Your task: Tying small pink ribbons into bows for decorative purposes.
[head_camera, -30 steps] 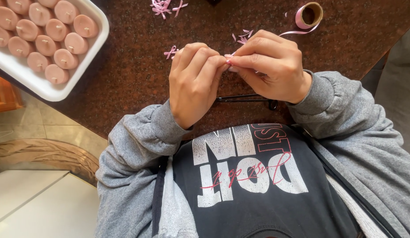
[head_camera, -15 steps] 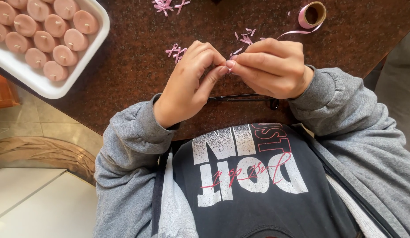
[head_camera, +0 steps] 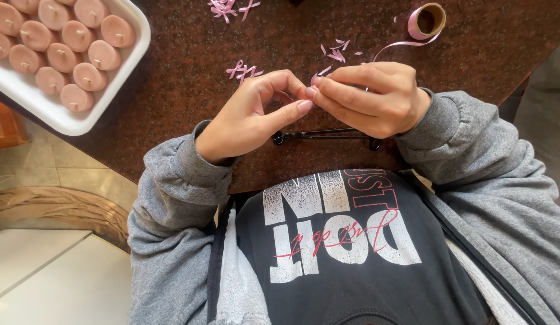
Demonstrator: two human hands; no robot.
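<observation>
Pinching a small pink ribbon piece (head_camera: 316, 79) between both fingertips, the left hand (head_camera: 256, 114) and right hand (head_camera: 367, 99) are meeting over the worktop (head_camera: 189, 90); the ribbon spool (head_camera: 427, 21) is lying at one o'clock, nearer the right hand.

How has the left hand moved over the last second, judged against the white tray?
Yes. The left hand has tilted, its wrist swinging out toward the white tray, while its fingertips stay pinched at the pink ribbon bit with the right hand.

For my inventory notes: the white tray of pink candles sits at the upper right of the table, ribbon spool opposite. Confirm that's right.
Not quite. The head view shows the white tray of pink candles at the upper left; the ribbon spool sits at the upper right.
</observation>
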